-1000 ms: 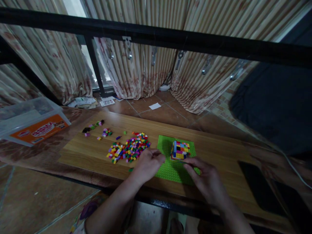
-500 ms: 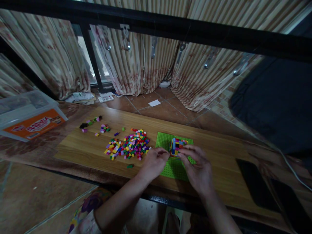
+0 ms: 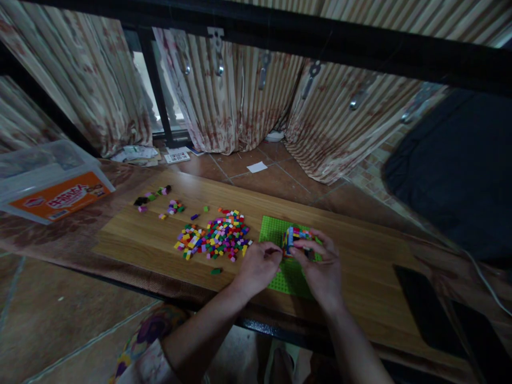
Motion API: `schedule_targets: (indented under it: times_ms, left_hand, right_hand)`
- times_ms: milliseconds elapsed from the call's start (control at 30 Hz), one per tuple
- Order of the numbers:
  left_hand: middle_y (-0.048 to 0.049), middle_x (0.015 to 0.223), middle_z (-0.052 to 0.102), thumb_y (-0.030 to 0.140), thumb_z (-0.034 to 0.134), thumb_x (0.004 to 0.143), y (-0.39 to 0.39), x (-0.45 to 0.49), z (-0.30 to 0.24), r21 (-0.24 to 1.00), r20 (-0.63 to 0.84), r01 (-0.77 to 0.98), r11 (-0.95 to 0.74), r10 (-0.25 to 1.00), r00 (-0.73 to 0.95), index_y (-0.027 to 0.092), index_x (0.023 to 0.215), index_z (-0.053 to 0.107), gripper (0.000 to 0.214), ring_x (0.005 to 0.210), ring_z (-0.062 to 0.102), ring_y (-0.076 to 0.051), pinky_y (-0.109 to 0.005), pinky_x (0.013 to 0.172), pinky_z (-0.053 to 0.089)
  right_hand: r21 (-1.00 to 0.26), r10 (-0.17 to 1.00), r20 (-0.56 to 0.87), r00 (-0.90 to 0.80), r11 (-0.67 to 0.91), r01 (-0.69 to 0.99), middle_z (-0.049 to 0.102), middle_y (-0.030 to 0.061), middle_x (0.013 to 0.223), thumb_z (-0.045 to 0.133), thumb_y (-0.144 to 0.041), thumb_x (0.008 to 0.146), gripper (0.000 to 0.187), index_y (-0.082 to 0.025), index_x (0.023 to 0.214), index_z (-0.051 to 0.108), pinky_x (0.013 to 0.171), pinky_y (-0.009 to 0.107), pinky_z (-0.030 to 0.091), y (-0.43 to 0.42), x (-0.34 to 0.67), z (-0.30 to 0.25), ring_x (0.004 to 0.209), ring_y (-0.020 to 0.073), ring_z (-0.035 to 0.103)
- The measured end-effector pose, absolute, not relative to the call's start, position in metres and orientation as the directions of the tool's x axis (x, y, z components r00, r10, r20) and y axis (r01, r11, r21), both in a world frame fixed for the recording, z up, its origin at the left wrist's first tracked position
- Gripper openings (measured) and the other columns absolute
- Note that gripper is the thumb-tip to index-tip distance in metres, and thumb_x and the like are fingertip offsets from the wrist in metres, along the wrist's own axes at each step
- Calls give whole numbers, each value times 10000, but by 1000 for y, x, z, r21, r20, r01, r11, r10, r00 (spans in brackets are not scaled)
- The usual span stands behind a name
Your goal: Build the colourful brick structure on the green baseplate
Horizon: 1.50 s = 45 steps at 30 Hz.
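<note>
A small model of coloured building bricks stands on the green studded baseplate. My right hand wraps round the model's right and near sides, its thumb and fingers against the bricks. At the model's left side, my left hand is closed in a pinch, its fingertips close to the bricks. Whatever lies between those fingertips is too small and dark to make out. Just left of that hand spreads a pile of loose bricks in many colours.
Beyond the pile lie small brick clusters. A lone green brick lies near the board's front edge. A clear plastic box with an orange label stands at far left. Two dark flat objects, one a black slab, lie at right.
The right hand's fingers have shifted left and further over the model. The left hand stays pinched beside it. The whole view has shifted slightly.
</note>
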<state>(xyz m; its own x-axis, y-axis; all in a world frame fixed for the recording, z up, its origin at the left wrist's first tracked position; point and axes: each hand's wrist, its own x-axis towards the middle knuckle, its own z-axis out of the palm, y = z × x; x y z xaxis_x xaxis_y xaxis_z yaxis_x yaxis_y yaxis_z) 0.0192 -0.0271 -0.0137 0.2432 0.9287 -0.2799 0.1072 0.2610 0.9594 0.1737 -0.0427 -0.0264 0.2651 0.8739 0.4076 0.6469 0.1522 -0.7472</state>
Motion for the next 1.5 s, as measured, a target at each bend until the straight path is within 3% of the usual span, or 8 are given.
schedule_targets:
  times_ms: [167, 467, 667, 867, 1033, 1233, 1367, 1500]
  left_hand:
    - [31, 489, 537, 222, 503, 760, -28, 20, -15, 962, -272, 85, 259, 929, 250, 172, 721, 644, 155, 455, 525, -119, -227, 483, 395]
    - [16, 601, 587, 270, 526, 803, -28, 22, -19, 978, -205, 28, 205, 946, 250, 161, 798, 682, 190, 534, 565, -112, -218, 527, 435]
    - [-19, 747, 670, 299, 529, 837, -30, 25, -23, 991, -127, -12, 135, 957, 260, 155, 974, 709, 269, 591, 594, -112, -220, 582, 478]
    - [-22, 739, 680, 291, 520, 855, -30, 25, -28, 999, -54, 21, 50, 959, 277, 157, 1003, 719, 281, 603, 594, -120, -225, 592, 488]
    - [-20, 717, 676, 286, 494, 873, -30, 23, -30, 994, -6, 108, -24, 962, 271, 171, 918, 725, 262, 622, 597, -130, -225, 591, 487]
    - [-24, 728, 679, 285, 506, 854, -29, 27, -32, 999, -46, 31, 39, 967, 251, 158, 895, 706, 241, 643, 633, -134, -228, 612, 516]
    - [-14, 683, 668, 270, 490, 843, -23, 23, -33, 985, -140, 126, 120, 976, 168, 163, 879, 688, 227, 617, 653, -140, -224, 567, 502]
    - [-5, 667, 662, 262, 466, 844, -21, 13, -35, 958, -168, 259, 126, 975, 145, 174, 816, 672, 226, 617, 653, -136, -212, 547, 479]
  right_hand:
    - [-769, 869, 398, 295, 141, 623, 562, 62, 1224, 716, -394, 729, 148, -255, 777, 732, 989, 483, 354, -41, 174, -27, 1177, 282, 503]
    - [-550, 795, 589, 145, 263, 793, 562, 36, 1242, 658, -366, 818, 128, -282, 759, 733, 978, 488, 382, -48, 168, -25, 1189, 263, 459]
    - [-485, 770, 634, 78, 318, 815, 585, 40, 1213, 635, -324, 855, 113, -274, 819, 731, 927, 465, 435, -52, 170, -27, 1139, 237, 493]
    - [-430, 741, 671, 23, 364, 826, 606, 55, 1197, 637, -272, 860, 91, -258, 848, 727, 915, 462, 455, -51, 169, -28, 1120, 229, 515]
    - [-458, 765, 644, 10, 375, 806, 622, 64, 1185, 611, -229, 873, 115, -250, 869, 724, 922, 445, 469, -52, 160, -31, 1115, 222, 531]
    - [-569, 798, 598, 80, 352, 743, 633, 66, 1192, 603, -245, 879, 128, -246, 903, 729, 969, 441, 457, -55, 158, -33, 1139, 219, 555]
    - [-680, 807, 550, 214, 283, 677, 633, 66, 1194, 617, -294, 870, 127, -245, 895, 731, 961, 424, 468, -56, 166, -25, 1107, 210, 588]
    - [-673, 759, 594, 265, 289, 681, 663, 59, 1121, 633, -295, 860, 113, -239, 879, 730, 954, 414, 465, -58, 171, -19, 1055, 201, 608]
